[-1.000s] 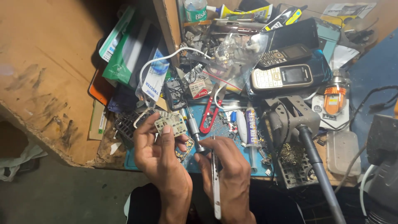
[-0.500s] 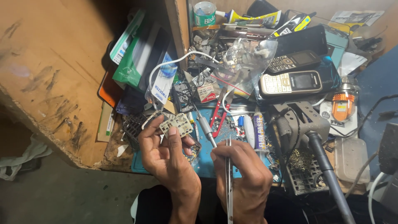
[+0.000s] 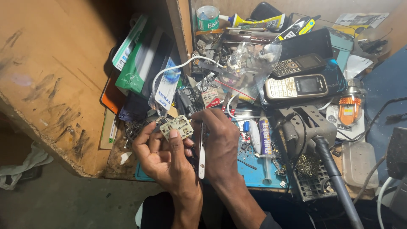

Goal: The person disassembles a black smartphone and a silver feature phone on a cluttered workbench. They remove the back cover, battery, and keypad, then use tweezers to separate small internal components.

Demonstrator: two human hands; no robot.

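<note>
Two hands: left hand (image 3: 163, 154) one circuit board (image 3: 177, 127), right hand (image 3: 220, 140) one tweezers (image 3: 202, 157).

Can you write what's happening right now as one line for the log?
left hand: holds small cream part | right hand: holds tweezers beside part | under hands: blue mat | nearby: two phones

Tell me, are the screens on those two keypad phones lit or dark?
Dark. The pale keypad phone and the black keypad phone above it both lie face up on the cluttered bench with blank, unlit screens.
</note>
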